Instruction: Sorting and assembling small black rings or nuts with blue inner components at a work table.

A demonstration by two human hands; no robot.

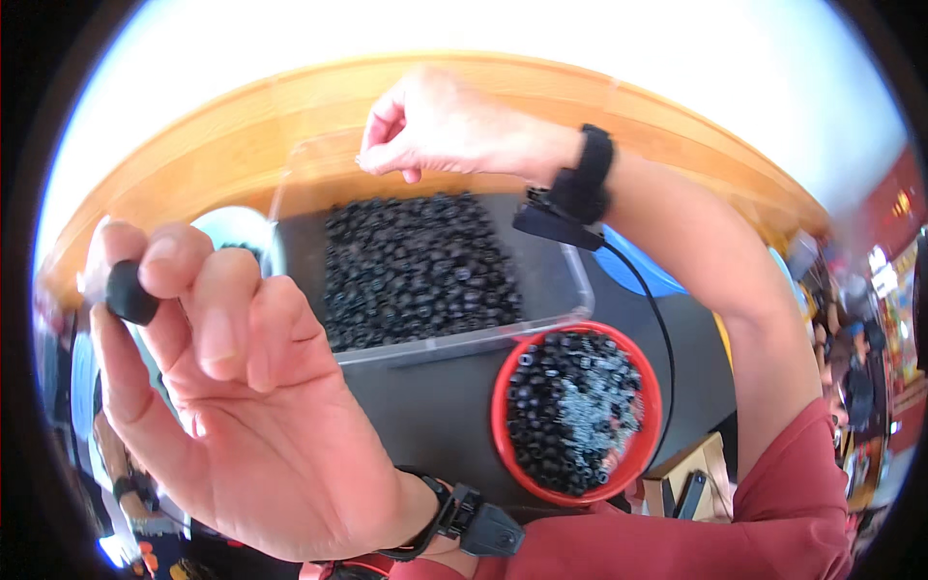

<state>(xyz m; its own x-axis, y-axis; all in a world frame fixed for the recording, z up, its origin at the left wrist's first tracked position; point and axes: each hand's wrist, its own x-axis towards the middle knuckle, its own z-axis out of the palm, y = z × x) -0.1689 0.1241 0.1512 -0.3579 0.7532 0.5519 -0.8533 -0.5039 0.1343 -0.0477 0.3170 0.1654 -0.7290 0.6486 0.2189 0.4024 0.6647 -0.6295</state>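
My left hand (246,406) is raised close at the left, palm toward me. Its fingertips pinch a small black rounded piece (132,292), smooth like a rubber cap. Higher up and farther off, my right hand (435,126) hovers over the far side of a clear plastic bin (464,343). The right fingers are closed in a pinch; a tiny pale speck shows at the tips, too small to name. Inside the bin lies a heap of black ring-like pieces (416,271). Both wrists wear black straps with small devices.
A red bowl (652,411) in front of the bin holds black pieces and small pale bits. Behind my left hand stands a pale green tub (237,224). A blue container (633,266), a cable (662,329) and an open cardboard box (715,464) are at the right.
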